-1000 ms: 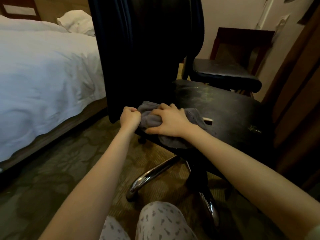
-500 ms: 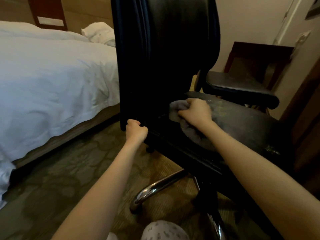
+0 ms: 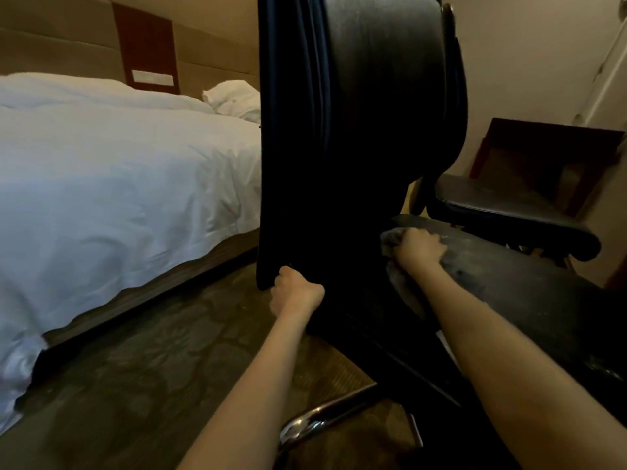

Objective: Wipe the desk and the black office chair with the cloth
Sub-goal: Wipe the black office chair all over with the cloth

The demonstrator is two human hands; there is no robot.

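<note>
Bed (image 3: 101,171) far left, then the chair (image 3: 356,130). Left hand (image 3: 295,293) is clenched on the backrest's bottom corner, steadying it. Right hand (image 3: 419,247) is fisted around the cloth (image 3: 403,286), bunched under its fingers on the seat's back edge, unwiped seat stretching off to its right.

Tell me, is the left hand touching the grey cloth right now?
Apart. The head view shows the left hand gripping the lower edge of the chair backrest, while the grey cloth sits under the right hand on the seat.
</note>
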